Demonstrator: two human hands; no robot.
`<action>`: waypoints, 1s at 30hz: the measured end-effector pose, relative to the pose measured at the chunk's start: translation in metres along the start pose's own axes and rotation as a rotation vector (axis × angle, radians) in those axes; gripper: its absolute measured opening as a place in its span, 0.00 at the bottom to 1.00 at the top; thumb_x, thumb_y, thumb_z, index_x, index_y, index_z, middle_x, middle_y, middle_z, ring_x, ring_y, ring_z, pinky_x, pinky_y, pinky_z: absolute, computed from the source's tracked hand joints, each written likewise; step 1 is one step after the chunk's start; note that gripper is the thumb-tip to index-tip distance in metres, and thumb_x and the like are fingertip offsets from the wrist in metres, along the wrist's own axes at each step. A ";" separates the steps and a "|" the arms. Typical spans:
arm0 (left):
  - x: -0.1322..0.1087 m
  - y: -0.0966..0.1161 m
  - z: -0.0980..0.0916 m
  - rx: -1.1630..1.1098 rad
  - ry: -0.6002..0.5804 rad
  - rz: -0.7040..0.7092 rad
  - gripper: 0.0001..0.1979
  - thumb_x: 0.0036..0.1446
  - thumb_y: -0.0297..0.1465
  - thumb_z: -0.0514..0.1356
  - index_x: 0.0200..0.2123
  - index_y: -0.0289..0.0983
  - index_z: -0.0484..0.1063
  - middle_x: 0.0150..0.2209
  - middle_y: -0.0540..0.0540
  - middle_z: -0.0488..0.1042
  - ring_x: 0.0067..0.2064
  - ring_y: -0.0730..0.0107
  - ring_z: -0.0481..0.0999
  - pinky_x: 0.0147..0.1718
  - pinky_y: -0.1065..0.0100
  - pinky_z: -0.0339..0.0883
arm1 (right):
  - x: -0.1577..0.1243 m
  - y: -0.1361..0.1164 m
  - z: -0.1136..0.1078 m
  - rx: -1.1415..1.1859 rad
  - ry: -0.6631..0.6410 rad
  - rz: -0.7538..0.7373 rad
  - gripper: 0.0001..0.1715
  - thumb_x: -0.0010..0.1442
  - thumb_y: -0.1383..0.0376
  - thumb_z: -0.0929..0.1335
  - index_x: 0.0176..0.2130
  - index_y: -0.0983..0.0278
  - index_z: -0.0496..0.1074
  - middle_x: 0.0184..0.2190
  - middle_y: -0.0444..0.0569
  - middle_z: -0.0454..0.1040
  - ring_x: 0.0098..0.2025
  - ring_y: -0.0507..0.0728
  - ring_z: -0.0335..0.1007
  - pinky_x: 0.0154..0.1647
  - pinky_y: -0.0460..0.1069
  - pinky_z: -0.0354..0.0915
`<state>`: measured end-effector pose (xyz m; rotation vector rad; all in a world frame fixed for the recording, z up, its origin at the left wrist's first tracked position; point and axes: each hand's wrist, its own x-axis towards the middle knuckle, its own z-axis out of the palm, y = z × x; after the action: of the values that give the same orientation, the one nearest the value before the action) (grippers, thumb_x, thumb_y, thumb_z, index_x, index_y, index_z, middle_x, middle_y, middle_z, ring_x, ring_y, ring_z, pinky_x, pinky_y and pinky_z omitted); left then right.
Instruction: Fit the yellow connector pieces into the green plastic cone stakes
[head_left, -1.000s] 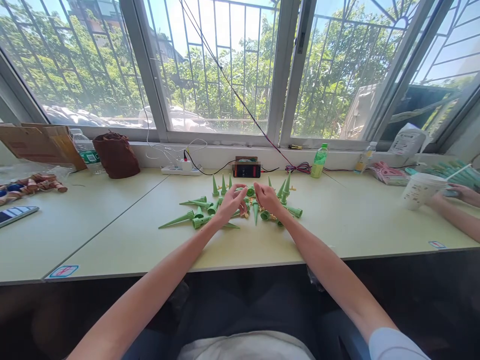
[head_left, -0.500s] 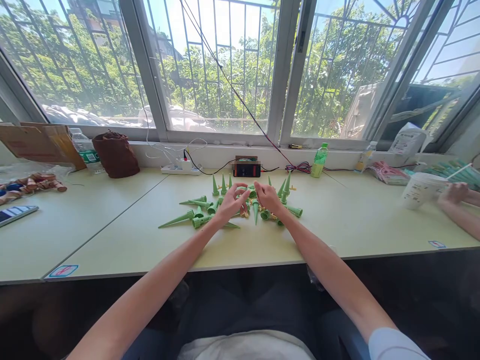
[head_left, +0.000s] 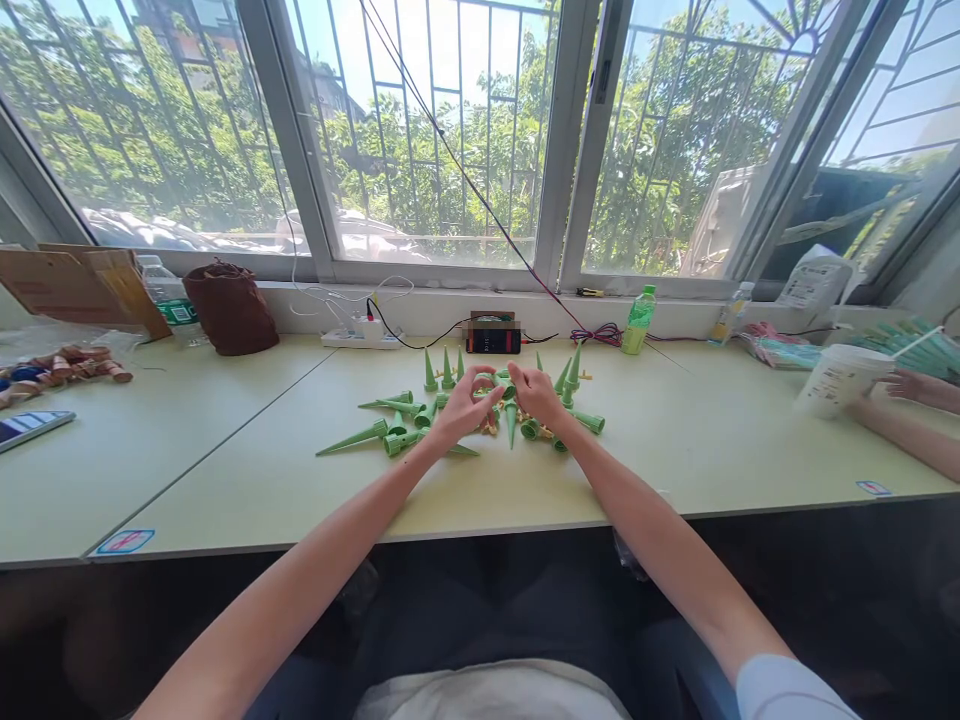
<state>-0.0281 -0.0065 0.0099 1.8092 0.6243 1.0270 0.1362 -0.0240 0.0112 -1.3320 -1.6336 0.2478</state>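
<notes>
Several green plastic cone spikes point(head_left: 352, 438) lie and stand in a heap at the middle of the pale desk point(head_left: 247, 480). My left hand point(head_left: 466, 403) and my right hand point(head_left: 534, 393) meet over the heap with fingers pinched. Between them they hold a green cone point(head_left: 511, 412) with its tip pointing down toward me. Small yellow parts point(head_left: 491, 425) lie among the cones under my hands.
A power strip point(head_left: 362, 336), a small dark clock box point(head_left: 493, 336) and a green bottle point(head_left: 638, 322) stand by the window sill. A brown pouch point(head_left: 230, 309), cardboard point(head_left: 71, 286) and a phone point(head_left: 30, 427) are at the left. Another person's hand point(head_left: 904, 383) holds a paper cup point(head_left: 834, 381) at the right.
My two hands have drawn a little closer together over the heap. The other person's hand and cup at the right have shifted slightly.
</notes>
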 end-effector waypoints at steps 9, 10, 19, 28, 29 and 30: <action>0.000 -0.001 0.000 0.006 -0.012 0.016 0.24 0.57 0.45 0.61 0.51 0.41 0.59 0.40 0.49 0.71 0.20 0.80 0.72 0.14 0.77 0.61 | 0.000 -0.001 -0.001 -0.008 -0.002 -0.004 0.33 0.65 0.41 0.52 0.22 0.61 0.52 0.15 0.42 0.57 0.23 0.51 0.56 0.27 0.48 0.51; 0.000 -0.002 0.000 0.009 -0.012 0.013 0.24 0.57 0.45 0.60 0.51 0.41 0.59 0.39 0.50 0.71 0.20 0.81 0.72 0.14 0.77 0.61 | 0.000 -0.001 -0.001 -0.009 -0.003 -0.006 0.32 0.65 0.42 0.52 0.22 0.61 0.52 0.15 0.42 0.57 0.23 0.51 0.55 0.27 0.48 0.51; 0.000 -0.003 0.000 0.027 -0.022 0.013 0.24 0.57 0.46 0.60 0.51 0.41 0.59 0.39 0.50 0.70 0.20 0.80 0.72 0.14 0.77 0.61 | 0.000 -0.001 -0.001 -0.005 -0.018 0.002 0.31 0.66 0.43 0.53 0.22 0.61 0.52 0.15 0.41 0.56 0.22 0.51 0.56 0.27 0.48 0.52; 0.000 -0.002 0.000 0.053 -0.023 -0.007 0.23 0.58 0.46 0.60 0.51 0.41 0.59 0.40 0.49 0.70 0.20 0.80 0.72 0.14 0.77 0.60 | -0.002 -0.003 -0.002 -0.007 -0.029 0.010 0.31 0.66 0.43 0.53 0.23 0.61 0.53 0.15 0.41 0.56 0.22 0.51 0.55 0.28 0.48 0.50; 0.000 -0.002 0.000 0.053 -0.024 -0.007 0.23 0.58 0.46 0.60 0.51 0.41 0.59 0.40 0.49 0.70 0.20 0.80 0.72 0.14 0.77 0.60 | -0.001 -0.003 -0.002 -0.011 -0.026 0.007 0.31 0.66 0.43 0.53 0.23 0.61 0.53 0.15 0.41 0.56 0.22 0.51 0.55 0.28 0.48 0.50; -0.001 -0.002 0.000 0.054 -0.025 -0.008 0.23 0.58 0.46 0.60 0.51 0.41 0.59 0.40 0.49 0.70 0.20 0.80 0.72 0.14 0.77 0.60 | -0.001 -0.003 -0.001 -0.012 -0.026 0.006 0.31 0.66 0.43 0.53 0.23 0.62 0.53 0.15 0.41 0.56 0.22 0.51 0.55 0.28 0.48 0.50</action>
<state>-0.0288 -0.0060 0.0084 1.8619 0.6491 0.9897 0.1356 -0.0267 0.0130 -1.3480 -1.6551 0.2605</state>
